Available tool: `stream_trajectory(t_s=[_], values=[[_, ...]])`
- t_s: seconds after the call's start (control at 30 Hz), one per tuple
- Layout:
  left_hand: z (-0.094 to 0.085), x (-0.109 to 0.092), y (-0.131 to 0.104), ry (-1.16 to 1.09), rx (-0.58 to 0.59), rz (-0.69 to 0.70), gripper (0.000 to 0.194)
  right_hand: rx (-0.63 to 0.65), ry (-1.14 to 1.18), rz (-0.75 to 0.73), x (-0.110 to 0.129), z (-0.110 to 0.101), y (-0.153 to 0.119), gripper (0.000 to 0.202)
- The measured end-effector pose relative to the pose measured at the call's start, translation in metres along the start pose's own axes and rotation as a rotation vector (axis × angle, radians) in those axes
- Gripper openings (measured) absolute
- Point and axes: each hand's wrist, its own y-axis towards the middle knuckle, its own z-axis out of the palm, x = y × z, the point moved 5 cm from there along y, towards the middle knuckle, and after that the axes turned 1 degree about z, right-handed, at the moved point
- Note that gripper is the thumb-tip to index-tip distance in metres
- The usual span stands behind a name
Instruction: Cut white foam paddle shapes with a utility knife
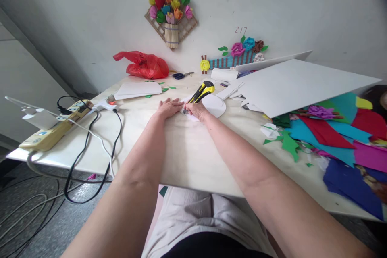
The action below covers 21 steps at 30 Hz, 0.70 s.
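My right hand [195, 109] is closed around a yellow and black utility knife [202, 91], its handle slanting up and to the right. The tip of the knife points down at a piece of white card [216, 105] with a rounded right end, lying on the table [193, 149]. My left hand [169, 107] lies flat with fingers stretched out, its fingertips at the left edge of the card. My right fingers hide part of the card and the blade.
Scissors [183, 75] and a red plastic bag [146, 65] lie at the back. On the left are a power strip [56, 127], cables and a white glue gun [104, 105]. Large white boards [302, 84] and coloured paper scraps [320, 141] cover the right side.
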Motion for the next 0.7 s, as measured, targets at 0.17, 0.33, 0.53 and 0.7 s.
stream_trajectory(t_s=[0.17,0.33,0.53,0.7], values=[[0.000,-0.001,-0.002,0.027,0.016,-0.006,0.053,0.067,-0.003,0.045,-0.001,-0.001,-0.001,0.008],[0.001,0.001,-0.001,0.045,0.010,0.002,0.052,0.099,0.004,0.080,-0.003,-0.006,-0.001,0.009],[0.004,0.004,0.003,-0.023,-0.020,0.066,0.047,-0.015,0.224,0.075,0.005,-0.016,-0.004,0.006],[0.001,0.013,0.004,-0.261,-0.136,0.091,0.045,-0.087,0.310,0.069,0.000,-0.022,0.002,0.006]])
